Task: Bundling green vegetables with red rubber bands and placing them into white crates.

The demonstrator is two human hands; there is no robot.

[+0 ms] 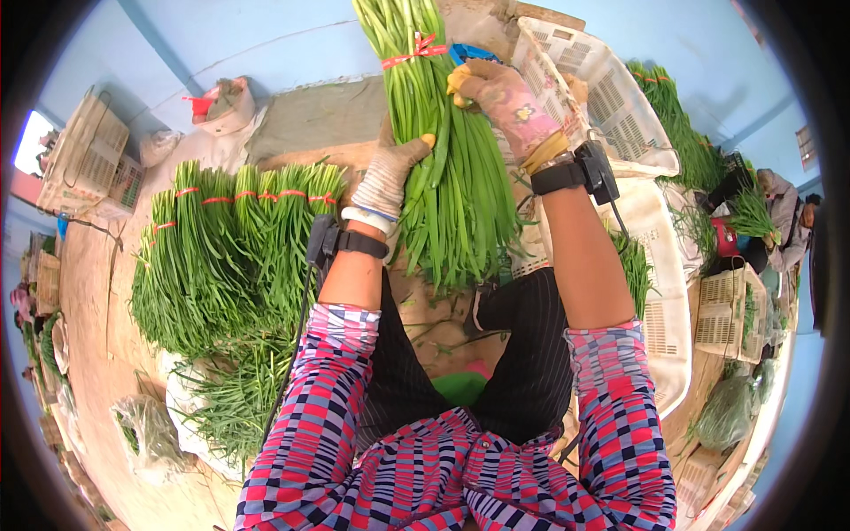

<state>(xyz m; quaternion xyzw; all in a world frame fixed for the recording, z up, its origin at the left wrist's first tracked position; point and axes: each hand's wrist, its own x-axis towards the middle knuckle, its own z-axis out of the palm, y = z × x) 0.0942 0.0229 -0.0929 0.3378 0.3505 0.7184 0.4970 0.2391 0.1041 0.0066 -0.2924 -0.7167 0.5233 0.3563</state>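
A large bunch of garlic chives (418, 133) stands tilted in front of me, pale stems upward and green leaves hanging down. A red tape (415, 56) with printed marks is tied around its stems. My left hand (392, 166), in a worn knit glove with a yellow thumb tip, grips the bunch from the left below the tape. Beside the right edge of the bunch is my right hand (495, 93), in a pink patterned glove with yellow fingertips. Its fingers are curled; whether they pinch anything is hidden. Something blue (475, 53) shows just behind it.
Several tied chive bunches (226, 226) stand at left, above loose chives (246, 391). White plastic crates (607, 86) (664, 332) stand at right. A white tub (229, 109) is near the wall. Another person (783, 212) sits at far right holding chives.
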